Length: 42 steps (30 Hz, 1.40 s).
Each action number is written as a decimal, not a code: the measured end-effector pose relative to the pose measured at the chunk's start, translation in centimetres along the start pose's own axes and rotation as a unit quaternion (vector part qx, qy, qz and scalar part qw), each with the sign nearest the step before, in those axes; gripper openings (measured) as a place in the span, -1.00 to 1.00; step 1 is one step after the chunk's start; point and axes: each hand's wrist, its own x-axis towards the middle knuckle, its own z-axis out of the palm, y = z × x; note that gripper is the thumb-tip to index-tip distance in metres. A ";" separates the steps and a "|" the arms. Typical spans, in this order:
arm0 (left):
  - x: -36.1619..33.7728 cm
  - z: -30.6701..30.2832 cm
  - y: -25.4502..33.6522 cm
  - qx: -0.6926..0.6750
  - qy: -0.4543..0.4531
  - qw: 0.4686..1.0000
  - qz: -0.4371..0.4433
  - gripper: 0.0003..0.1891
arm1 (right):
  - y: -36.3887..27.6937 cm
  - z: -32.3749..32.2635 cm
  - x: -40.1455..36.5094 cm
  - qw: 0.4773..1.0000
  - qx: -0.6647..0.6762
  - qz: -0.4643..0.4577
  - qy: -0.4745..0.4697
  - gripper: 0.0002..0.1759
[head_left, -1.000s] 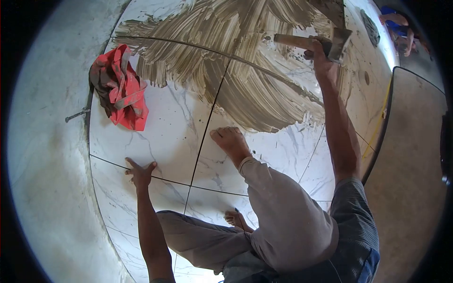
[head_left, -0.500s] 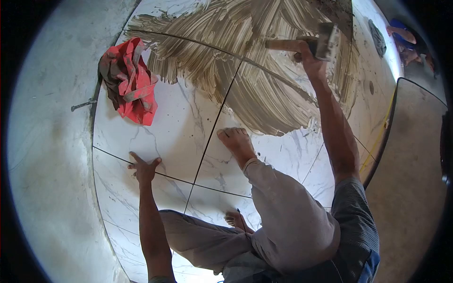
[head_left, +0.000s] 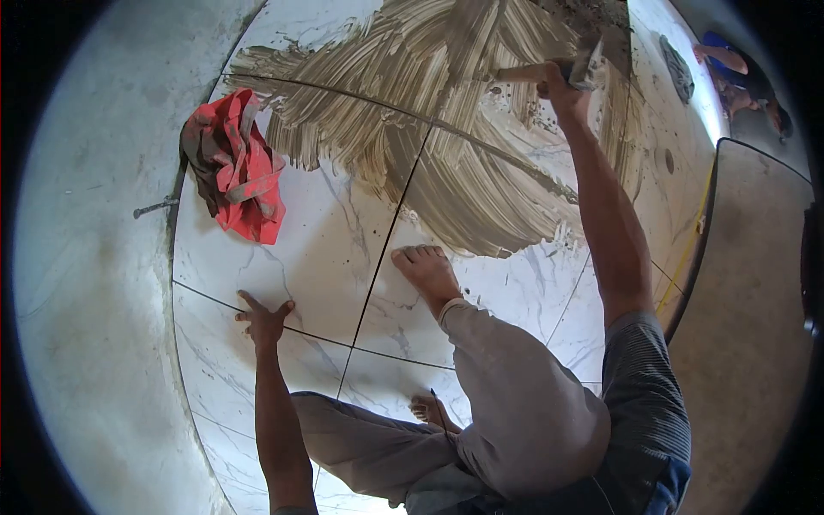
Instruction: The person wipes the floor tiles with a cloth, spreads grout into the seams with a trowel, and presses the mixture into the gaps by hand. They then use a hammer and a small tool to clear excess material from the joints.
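Note:
My left hand rests with spread fingers on a white marble-patterned tile, over a dark joint line. Far out at the upper right, my right hand is closed round a wooden-handled trowel. Its flat blade shows to the right of the hand and the handle sticks out to the left; the fingers partly hide it. Around the trowel, wet grey-brown grout lies in curved streaks over the tiles and joints. My bare foot stands on a tile just below the smeared area.
A crumpled, dirty red bag or cloth lies on the left tiles. A bolt-like metal piece sits on the concrete. A dark cloth and another person are at upper right. A yellow line runs along the right edge.
My right hand and the trowel have shifted slightly up and left, and the blade has tilted. My left hand stays on the tile. The view has moved a little.

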 end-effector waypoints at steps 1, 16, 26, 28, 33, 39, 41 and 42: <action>0.0 0.0 0.0 -0.002 0.002 1.000 0.004 0.33 | 0.6 -0.2 1.0 0.998 -0.053 0.010 -0.008 -0.78; -0.3 -0.4 0.2 -0.005 -0.014 1.000 -0.007 0.31 | 1.3 1.3 4.2 0.998 -0.046 0.052 -0.008 -0.69; -0.4 -0.7 0.5 -0.002 -0.010 1.000 -0.016 0.31 | 1.7 3.7 7.8 0.995 -0.061 -0.005 0.085 -0.68; -0.3 -0.6 0.5 0.001 -0.013 1.000 -0.019 0.31 | 2.1 3.7 8.5 0.992 -0.048 0.011 0.112 -0.68; 0.0 0.1 0.1 -0.001 0.020 1.000 -0.010 0.29 | 6.5 4.4 12.2 0.984 0.004 -0.118 0.134 -0.62; -0.9 -1.5 1.8 -0.023 -0.017 0.998 -0.047 0.30 | 5.8 5.3 13.6 0.980 -0.101 -0.099 0.143 -0.50; -0.5 -1.2 1.4 -0.022 -0.016 0.998 -0.048 0.30 | 4.6 5.6 13.6 0.971 -0.193 -0.032 0.137 -0.51; -0.4 -0.9 1.1 -0.019 -0.016 0.999 -0.048 0.30 | 4.8 5.5 13.7 0.949 -0.284 0.035 0.131 -0.51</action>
